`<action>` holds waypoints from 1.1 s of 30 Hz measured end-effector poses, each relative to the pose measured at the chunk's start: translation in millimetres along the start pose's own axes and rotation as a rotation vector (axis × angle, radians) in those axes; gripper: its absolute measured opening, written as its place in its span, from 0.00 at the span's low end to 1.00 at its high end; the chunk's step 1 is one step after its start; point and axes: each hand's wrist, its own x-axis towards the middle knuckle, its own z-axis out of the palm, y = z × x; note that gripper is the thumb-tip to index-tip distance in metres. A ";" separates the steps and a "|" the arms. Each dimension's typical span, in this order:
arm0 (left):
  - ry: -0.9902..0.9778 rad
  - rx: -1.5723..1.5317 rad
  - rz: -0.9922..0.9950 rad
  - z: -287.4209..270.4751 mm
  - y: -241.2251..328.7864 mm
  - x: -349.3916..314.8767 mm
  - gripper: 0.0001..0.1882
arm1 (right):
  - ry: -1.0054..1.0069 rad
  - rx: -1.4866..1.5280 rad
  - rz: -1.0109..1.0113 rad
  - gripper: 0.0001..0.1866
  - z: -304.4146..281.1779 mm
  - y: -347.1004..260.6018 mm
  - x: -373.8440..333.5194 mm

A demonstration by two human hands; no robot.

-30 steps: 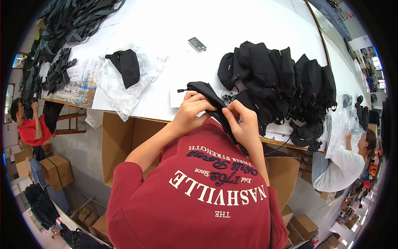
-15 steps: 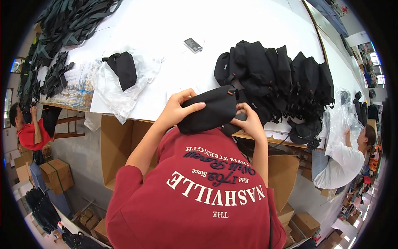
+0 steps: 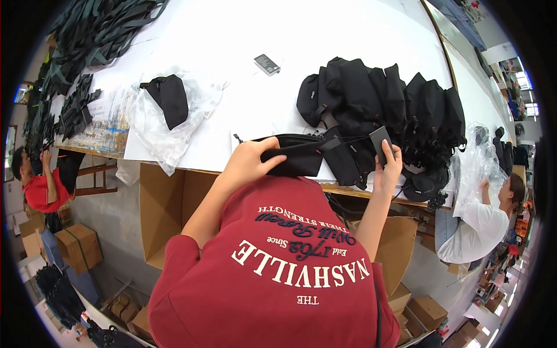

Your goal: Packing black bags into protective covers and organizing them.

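At the table's front edge, my left hand [image 3: 253,161] grips a black fabric pouch [image 3: 295,161], thumb on the near face. The pouch is held level, its upper edge facing away from me. To its right, my right hand [image 3: 390,169] is closed on a flat dark rectangular piece [image 3: 381,145], held upright. A thin dark line runs between the piece and the pouch; whether it joins them I cannot tell. Just beyond the right hand lies a heap of black pouches [image 3: 360,87], some with small orange tabs.
Another black pouch [image 3: 169,101] lies on a crumpled clear plastic bag [image 3: 156,136]. A small dark card-like object [image 3: 267,65] lies mid-table. Black straps [image 3: 104,29] pile up far left. Open cardboard boxes [image 3: 159,214] stand below the edge. People sit at both sides.
The pouch has turned and dropped lower, its upper edge now showing. My right hand has moved right, away from the pouch, with the flat dark piece in its fingers.
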 end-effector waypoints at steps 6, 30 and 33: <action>-0.282 -0.118 -0.019 -9.6 9.9 -2.3 0.13 | -0.076 0.424 0.215 0.08 -5.0 15.9 15.4; -0.188 0.186 0.229 -9.8 10.5 20.9 0.10 | -0.285 -0.045 0.038 0.11 81.7 -11.3 -21.0; -0.052 0.287 0.521 5.1 2.0 39.8 0.11 | -0.561 -0.765 -0.236 0.19 90.4 -9.8 -23.6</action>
